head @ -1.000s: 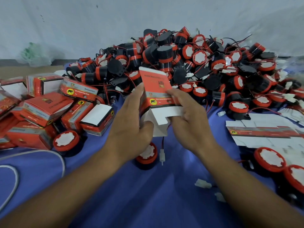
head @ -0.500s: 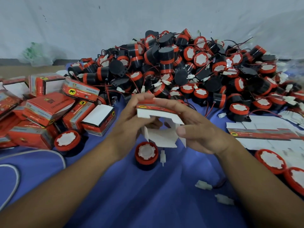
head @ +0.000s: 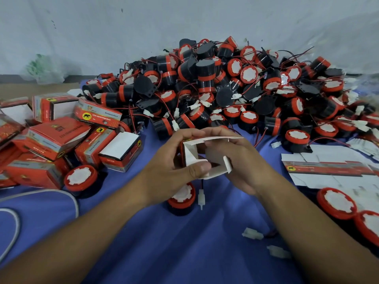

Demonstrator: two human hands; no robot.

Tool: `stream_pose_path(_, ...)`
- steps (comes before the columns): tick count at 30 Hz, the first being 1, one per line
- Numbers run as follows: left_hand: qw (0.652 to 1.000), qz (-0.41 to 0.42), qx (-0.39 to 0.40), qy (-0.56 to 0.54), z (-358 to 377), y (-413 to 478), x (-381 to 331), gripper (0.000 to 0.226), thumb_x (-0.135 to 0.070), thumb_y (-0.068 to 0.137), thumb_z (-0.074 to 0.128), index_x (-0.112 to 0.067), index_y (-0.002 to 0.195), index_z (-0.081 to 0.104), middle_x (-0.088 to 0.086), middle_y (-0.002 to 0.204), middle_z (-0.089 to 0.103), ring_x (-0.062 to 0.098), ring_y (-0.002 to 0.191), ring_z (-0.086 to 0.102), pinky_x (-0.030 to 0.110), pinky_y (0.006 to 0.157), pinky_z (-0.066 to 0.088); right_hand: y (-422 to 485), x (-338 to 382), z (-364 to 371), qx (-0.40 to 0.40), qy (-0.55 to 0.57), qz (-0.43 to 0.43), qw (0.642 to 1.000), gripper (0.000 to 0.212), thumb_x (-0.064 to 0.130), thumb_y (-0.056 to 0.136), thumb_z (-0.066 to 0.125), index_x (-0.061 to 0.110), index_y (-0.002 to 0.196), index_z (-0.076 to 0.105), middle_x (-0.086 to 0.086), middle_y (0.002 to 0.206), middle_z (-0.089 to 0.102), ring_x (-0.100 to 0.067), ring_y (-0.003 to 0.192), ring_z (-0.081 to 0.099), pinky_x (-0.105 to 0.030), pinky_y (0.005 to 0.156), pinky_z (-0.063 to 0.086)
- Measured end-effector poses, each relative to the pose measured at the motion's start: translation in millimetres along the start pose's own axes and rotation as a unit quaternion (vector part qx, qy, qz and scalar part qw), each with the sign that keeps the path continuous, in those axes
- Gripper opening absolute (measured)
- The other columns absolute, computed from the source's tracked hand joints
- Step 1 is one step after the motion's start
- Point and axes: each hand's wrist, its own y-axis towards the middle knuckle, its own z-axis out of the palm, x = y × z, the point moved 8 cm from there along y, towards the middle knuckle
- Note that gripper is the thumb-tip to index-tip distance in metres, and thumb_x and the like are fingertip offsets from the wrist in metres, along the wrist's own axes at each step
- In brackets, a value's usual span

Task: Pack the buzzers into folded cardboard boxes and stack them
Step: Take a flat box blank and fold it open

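Since a second ago you have turned the small red-and-white cardboard box [head: 191,155] from upright, with its printed red face toward you, to lying low with its white open inside facing you at the centre of the frame. Your left hand [head: 168,171] grips its left side, fingers curled over the top panel and thumb pressed on the lower flap. Your right hand [head: 244,167] holds the right side with its fingers curled round the top edge and side flap. Just below the box, a round black buzzer with a red cap [head: 182,198] stands on the blue cloth [head: 174,249], its white plug connector [head: 201,196] beside it. The big heap of black-and-red buzzers [head: 225,89] fills the upper centre and right. Closed red printed boxes [head: 57,138] lie jumbled at the left edge, and flat unfolded box blanks [head: 328,171] lie at the right. A white cable [head: 14,222] curves through the lower left.
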Motion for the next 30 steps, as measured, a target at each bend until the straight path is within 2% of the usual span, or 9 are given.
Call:
stream_pose_path(5,0.999,-0.008,-0.035,-0.024,-5,3,12,0.051,0.0,0.087,0.062,-0.036,0.122,0.055,0.006,0.107,0.066,0.031,0.102,0.067,0.049,0.08,0.06,1,-12,6,-0.048,0.005,0.015,0.999,0.017,0.017,0.094,0.063,0.008,0.105,0.072,-0.012,0.107,0.073,-0.028,0.096,0.071,-0.041,0.081,0.057)
stream_pose_path(8,0.996,-0.024,-0.028,-0.077,-4,5,20,0.057,0.011,0.09,0.052,-0.039,0.116,0.056,0.001,0.104,0.066,0.029,0.095,0.072,0.04,0.065,0.061,1,-11,6,-0.062,-0.044,-0.005,0.997,0.015,0.026,0.087,0.072,0.017,0.099,0.074,0.003,0.097,0.074,-0.005,0.087,0.07,-0.025,0.073,0.055)
stream_pose_path(10,0.992,-0.035,-0.049,-0.107,-11,7,25,0.051,0.012,0.09,0.049,-0.033,0.114,0.057,-0.002,0.099,0.069,0.028,0.088,0.073,0.037,0.062,0.06,1,-11,10,-0.01,-0.038,0.004,0.999,0.029,0.036,0.081,0.072,0.023,0.107,0.071,0.009,0.1,0.072,-0.001,0.093,0.068,-0.027,0.081,0.056)
stream_pose_path(12,0.986,-0.045,-0.083,-0.139,-19,8,30,0.043,0.014,0.091,0.05,-0.022,0.113,0.057,0.002,0.097,0.07,0.026,0.085,0.073,0.036,0.062,0.059,-1,-12,16,0.055,-0.03,0.02,0.998,0.048,0.04,0.08,0.073,0.024,0.124,0.062,0.004,0.12,0.069,-0.012,0.115,0.065,-0.039,0.1,0.052)
stream_pose_path(15,0.983,-0.047,-0.111,-0.141,-26,8,34,0.039,0.005,0.079,0.062,-0.017,0.111,0.057,0.001,0.089,0.071,0.019,0.081,0.07,0.034,0.062,0.057,-2,-13,17,0.099,-0.049,0.018,0.994,0.059,0.034,0.071,0.081,0.031,0.126,0.061,-0.002,0.123,0.068,-0.023,0.12,0.063,-0.039,0.104,0.051)
stream_pose_path(20,0.984,-0.035,-0.069,-0.162,-15,6,34,0.045,-0.001,0.076,0.065,-0.019,0.116,0.054,-0.004,0.094,0.072,0.018,0.086,0.072,0.031,0.066,0.058,3,-15,10,0.056,-0.043,0.007,0.997,0.056,0.025,0.066,0.087,0.029,0.118,0.068,-0.01,0.116,0.07,-0.028,0.112,0.066,-0.041,0.096,0.055)
stream_pose_path(23,0.988,-0.032,-0.043,-0.144,-10,4,34,0.059,-0.011,0.074,0.074,-0.026,0.124,0.049,-0.008,0.105,0.069,0.019,0.097,0.07,0.039,0.076,0.061,6,-17,5,0.03,0.007,0.017,0.999,0.041,0.012,0.073,0.081,0.019,0.112,0.071,-0.009,0.104,0.07,-0.024,0.094,0.07,-0.034,0.08,0.057)
stream_pose_path(26,0.997,-0.015,0.003,-0.081,0,2,32,0.079,-0.029,0.067,0.079,-0.034,0.134,0.038,-0.017,0.109,0.066,0.009,0.101,0.067,0.027,0.079,0.057,5,-20,-3,-0.011,0.035,0.035,0.999,0.023,0.002,0.082,0.074,0.017,0.099,0.074,-0.003,0.085,0.072,-0.017,0.075,0.069,-0.027,0.063,0.054)
stream_pose_path(30,0.997,-0.022,0.018,-0.077,3,1,34,0.105,-0.05,0.057,0.091,-0.039,0.141,0.03,-0.015,0.112,0.068,0.011,0.104,0.068,0.024,0.081,0.054,4,-23,-7,-0.058,-0.024,0.024,0.998,0.011,0.021,0.087,0.075,0.026,0.098,0.075,-0.004,0.089,0.066,-0.019,0.083,0.063,-0.033,0.07,0.05)
